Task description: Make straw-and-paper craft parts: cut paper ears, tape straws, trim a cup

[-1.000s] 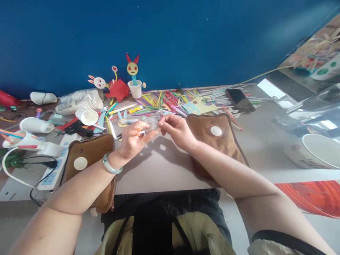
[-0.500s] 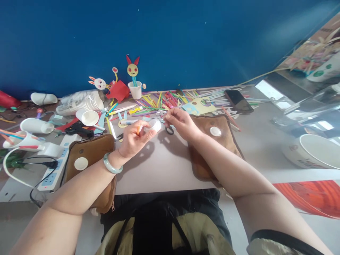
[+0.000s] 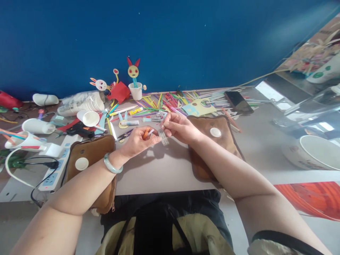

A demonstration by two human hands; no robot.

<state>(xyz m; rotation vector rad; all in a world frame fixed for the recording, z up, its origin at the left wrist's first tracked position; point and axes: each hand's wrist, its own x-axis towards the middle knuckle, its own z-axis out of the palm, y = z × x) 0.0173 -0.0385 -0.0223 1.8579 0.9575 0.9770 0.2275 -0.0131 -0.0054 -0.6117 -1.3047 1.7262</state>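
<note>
My left hand [image 3: 140, 141], a jade-coloured bangle on its wrist, is closed on a small clear roll [image 3: 164, 137] that looks like adhesive tape. An orange piece [image 3: 146, 133] and a short white stick [image 3: 150, 132] also stick out between its fingers. Right beside it, my right hand [image 3: 178, 126] pinches thumb against forefinger at the roll's upper edge. What lies in that pinch is too small to make out. Behind the hands are a glue tube [image 3: 132, 123] and a bunny-eared paper cutout [image 3: 123, 122].
Coloured sticks [image 3: 151, 102] are strewn along the blue wall. A rabbit-faced figure [image 3: 133, 72] stands in a white cup [image 3: 136, 92]. Brown pouches lie left [image 3: 91, 177] and right [image 3: 212, 148]. Stacked paper cups [image 3: 82, 102], a power strip [image 3: 54, 170] and a phone [image 3: 238, 102] surround the work spot.
Both hands have drawn together, the right moving down and slightly left. The clear roll has turned in the left hand and shifted right and down, now against the right fingers.
</note>
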